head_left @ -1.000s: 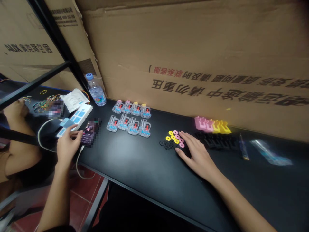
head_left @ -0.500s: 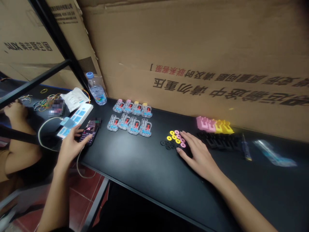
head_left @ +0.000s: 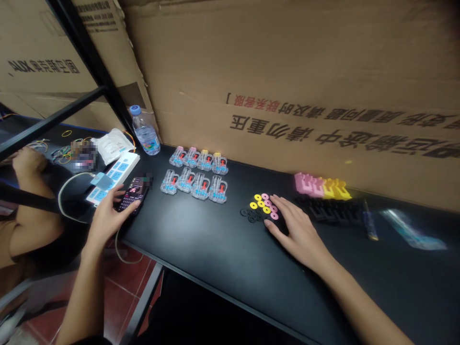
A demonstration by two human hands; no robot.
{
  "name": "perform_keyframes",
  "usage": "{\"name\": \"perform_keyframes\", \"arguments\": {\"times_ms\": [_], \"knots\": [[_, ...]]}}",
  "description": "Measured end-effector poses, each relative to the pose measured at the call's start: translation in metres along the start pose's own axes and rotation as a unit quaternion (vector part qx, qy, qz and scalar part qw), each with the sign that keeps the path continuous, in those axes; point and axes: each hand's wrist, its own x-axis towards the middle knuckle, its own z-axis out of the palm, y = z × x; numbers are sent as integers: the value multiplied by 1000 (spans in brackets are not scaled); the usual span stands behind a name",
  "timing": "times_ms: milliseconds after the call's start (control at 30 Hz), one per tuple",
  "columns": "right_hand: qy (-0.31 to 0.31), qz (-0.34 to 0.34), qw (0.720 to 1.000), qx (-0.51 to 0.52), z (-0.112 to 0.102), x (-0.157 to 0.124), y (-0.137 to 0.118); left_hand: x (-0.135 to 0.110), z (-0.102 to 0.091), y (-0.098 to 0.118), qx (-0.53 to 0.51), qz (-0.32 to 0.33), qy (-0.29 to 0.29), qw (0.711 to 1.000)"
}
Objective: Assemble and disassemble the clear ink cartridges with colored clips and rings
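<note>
My left hand (head_left: 108,211) is around the lower left part of a dark smartphone (head_left: 135,195), its thumb over the bottom of the lit screen and its fingers at the left side. My right hand (head_left: 300,230) lies on the black table, fingers stretched out, beside a cluster of small rings. Yellow rings (head_left: 261,204) and pink rings (head_left: 273,209) lie nearest its fingertips, with black rings (head_left: 252,215) to their left. Between my hands, clear plastic casings (head_left: 201,186) with red and blue parts stand in two rows.
Pink brackets (head_left: 308,185), yellow brackets (head_left: 336,189) and black brackets (head_left: 328,211) lie behind my right hand. Farther right are a screwdriver (head_left: 369,220) and a plastic packet (head_left: 413,230). A water bottle (head_left: 147,136) and power strip (head_left: 117,175) stand left. Another person's arm (head_left: 32,211) is far left.
The whole view has shifted very slightly. Both hands keep their places, the left at the smartphone and the right beside the rings.
</note>
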Motion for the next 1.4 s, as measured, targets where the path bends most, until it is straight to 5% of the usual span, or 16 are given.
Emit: {"name": "perform_keyframes", "arguments": {"times_ms": [1400], "knots": [[6, -6, 1000, -7, 0, 0, -1, 1, 2, -16, -33, 28, -9, 999]]}}
